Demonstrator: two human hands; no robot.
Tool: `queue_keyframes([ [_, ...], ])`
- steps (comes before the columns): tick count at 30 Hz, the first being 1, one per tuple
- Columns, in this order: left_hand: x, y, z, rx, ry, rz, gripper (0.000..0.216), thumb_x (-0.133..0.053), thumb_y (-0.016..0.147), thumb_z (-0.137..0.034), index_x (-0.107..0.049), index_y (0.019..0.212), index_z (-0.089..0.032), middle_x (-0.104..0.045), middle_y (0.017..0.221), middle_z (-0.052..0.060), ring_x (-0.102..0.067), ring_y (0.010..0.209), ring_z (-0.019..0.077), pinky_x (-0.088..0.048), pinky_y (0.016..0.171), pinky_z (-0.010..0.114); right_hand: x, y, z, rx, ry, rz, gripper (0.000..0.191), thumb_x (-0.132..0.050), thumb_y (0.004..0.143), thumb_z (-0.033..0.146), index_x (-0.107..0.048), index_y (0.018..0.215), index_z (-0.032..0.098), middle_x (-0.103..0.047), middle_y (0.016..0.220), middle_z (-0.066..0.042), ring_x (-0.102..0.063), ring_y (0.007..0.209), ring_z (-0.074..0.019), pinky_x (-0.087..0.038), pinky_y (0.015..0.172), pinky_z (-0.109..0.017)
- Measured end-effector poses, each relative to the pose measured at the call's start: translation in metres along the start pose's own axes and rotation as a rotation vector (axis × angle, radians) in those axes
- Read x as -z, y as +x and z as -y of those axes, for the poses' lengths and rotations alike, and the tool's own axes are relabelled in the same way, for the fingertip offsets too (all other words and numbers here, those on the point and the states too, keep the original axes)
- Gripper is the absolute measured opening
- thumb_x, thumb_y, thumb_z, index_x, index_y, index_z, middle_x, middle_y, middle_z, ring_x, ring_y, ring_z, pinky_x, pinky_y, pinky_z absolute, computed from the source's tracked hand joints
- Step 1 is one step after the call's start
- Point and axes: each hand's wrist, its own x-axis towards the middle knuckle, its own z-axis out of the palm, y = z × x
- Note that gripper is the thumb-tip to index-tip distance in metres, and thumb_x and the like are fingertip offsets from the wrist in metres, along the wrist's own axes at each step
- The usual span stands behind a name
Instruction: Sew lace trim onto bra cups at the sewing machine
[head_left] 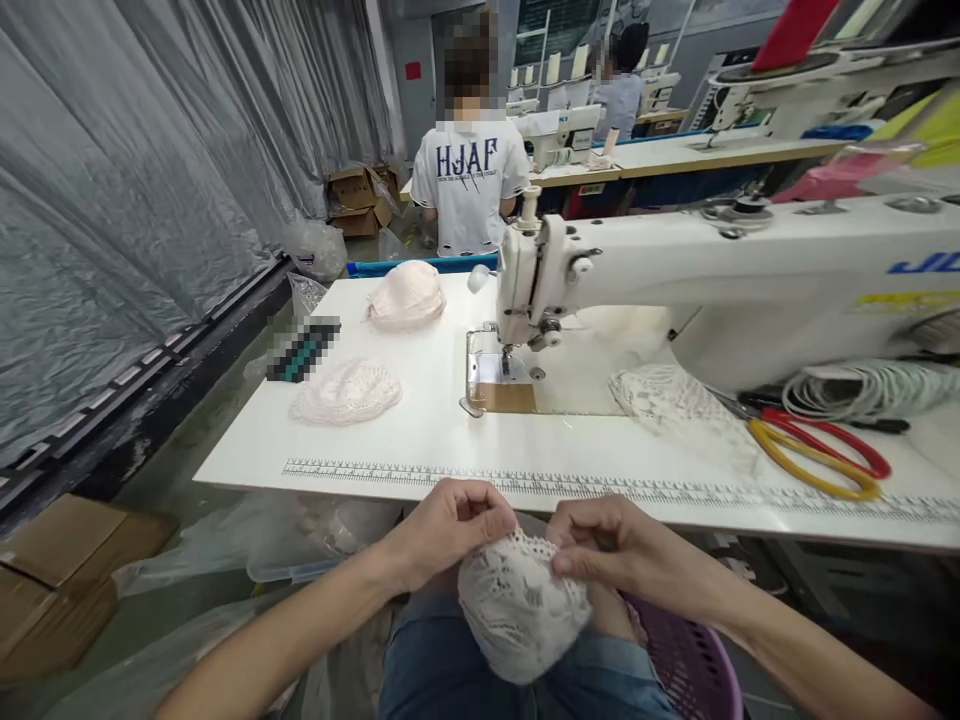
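A white lace cap (pixel 525 610) hangs over my lap, just in front of the table's near edge. My left hand (pixel 469 520) pinches its upper rim on the left between thumb and fingertips. On the right side of the same rim, my right hand (pixel 604 545) grips the lacy edge, its thumb on top. Beyond my hands stands a white sewing machine (pixel 637 260), its needle area above a metal plate. To the left on the tabletop lie a pale pink lace cap (pixel 349 392) and a smoother pink cap (pixel 409 295).
Yellow- and red-handled scissors (pixel 814 460), coiled cord (pixel 870 388) and white lace fabric (pixel 667 395) lie right of the machine. A printed ruler (pixel 465 478) runs along the table's front. A purple basket (pixel 697 650) stands by my right leg. Cardboard boxes (pixel 60 570) sit left. A co-worker (pixel 472 180) is ahead.
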Motion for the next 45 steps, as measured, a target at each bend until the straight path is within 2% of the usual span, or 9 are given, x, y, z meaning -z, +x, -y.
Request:
queue_keyframes([
  [2,-0.005,0.001,0.009,0.040,-0.042,0.012,0.036,-0.078,0.060,-0.040,-0.062,0.072,-0.010,-0.058,0.064,0.000,-0.050,0.060,0.0078,-0.038,0.057,0.018,0.004,-0.007,-0.012,0.032,0.007,-0.062,0.024,-0.069,0.074,0.035,-0.060,0.074,0.013,-0.055,0.062,0.002,-0.046,0.057,-0.0078,-0.033,0.054,-0.019],
  [5,-0.014,0.000,0.021,0.102,-0.039,0.009,0.037,-0.084,0.052,-0.031,-0.063,0.074,-0.011,-0.061,0.066,0.000,-0.052,0.062,0.0094,-0.040,0.060,0.020,0.008,-0.021,-0.024,0.060,-0.007,-0.074,0.026,-0.063,0.079,0.040,-0.060,0.077,0.014,-0.056,0.066,0.001,-0.047,0.061,-0.0090,-0.035,0.057,-0.020],
  [9,-0.026,-0.001,0.027,0.096,0.115,-0.014,0.029,-0.079,0.059,-0.032,-0.063,0.069,-0.011,-0.057,0.061,-0.001,-0.048,0.058,0.0083,-0.037,0.056,0.020,0.003,-0.032,-0.036,0.121,-0.087,-0.054,0.027,-0.065,0.078,0.041,-0.062,0.081,0.015,-0.057,0.075,0.000,-0.048,0.068,-0.0114,-0.037,0.063,-0.022],
  [13,-0.032,-0.001,0.030,0.096,0.266,0.006,0.028,-0.075,0.064,-0.035,-0.064,0.068,-0.009,-0.053,0.059,-0.001,-0.042,0.055,0.0076,-0.031,0.052,0.020,-0.004,-0.034,-0.051,0.137,-0.122,-0.115,0.029,-0.066,0.075,0.043,-0.063,0.075,0.015,-0.053,0.069,0.001,-0.045,0.064,-0.0111,-0.035,0.059,-0.023],
  [18,-0.038,-0.002,0.039,0.106,0.280,-0.001,0.029,-0.073,0.065,-0.036,-0.063,0.066,-0.009,-0.049,0.056,-0.002,-0.039,0.053,0.0068,-0.029,0.050,0.020,-0.004,-0.038,-0.065,0.069,-0.051,-0.055,0.029,-0.066,0.075,0.042,-0.059,0.069,0.014,-0.042,0.056,0.005,-0.034,0.051,-0.0071,-0.026,0.048,-0.021],
  [22,-0.043,-0.001,0.045,0.085,0.287,0.011,0.026,-0.074,0.063,-0.034,-0.064,0.067,-0.010,-0.050,0.056,-0.002,-0.040,0.054,0.0075,-0.030,0.050,0.019,-0.008,-0.037,-0.066,0.103,-0.097,-0.086,0.029,-0.065,0.076,0.042,-0.057,0.072,0.015,-0.044,0.061,0.004,-0.036,0.057,-0.0079,-0.027,0.051,-0.021],
  [27,-0.041,-0.003,0.045,0.022,0.433,-0.026,0.028,-0.071,0.066,-0.038,-0.067,0.072,-0.011,-0.054,0.059,-0.001,-0.042,0.056,0.0092,-0.031,0.051,0.020,-0.014,-0.032,-0.069,0.110,-0.160,-0.187,0.037,-0.058,0.080,0.048,-0.048,0.064,0.016,-0.036,0.060,0.004,-0.033,0.057,-0.0085,-0.026,0.051,-0.022],
  [33,-0.038,-0.004,0.046,-0.053,0.568,-0.071,0.026,-0.068,0.071,-0.039,-0.068,0.071,-0.013,-0.053,0.059,-0.001,-0.041,0.057,0.0095,-0.029,0.052,0.021,-0.020,-0.028,-0.065,0.090,-0.213,-0.231,0.038,-0.057,0.079,0.052,-0.051,0.067,0.016,-0.041,0.063,0.003,-0.036,0.060,-0.0101,-0.029,0.053,-0.022],
  [45,-0.027,0.000,0.048,-0.001,0.490,-0.034,0.024,-0.065,0.073,-0.036,-0.068,0.079,-0.013,-0.058,0.066,0.001,-0.045,0.060,0.0108,-0.032,0.055,0.021,-0.018,-0.018,-0.069,0.032,-0.190,-0.275,0.039,-0.057,0.079,0.052,-0.047,0.066,0.017,-0.038,0.061,0.004,-0.035,0.057,-0.0091,-0.028,0.049,-0.021],
])
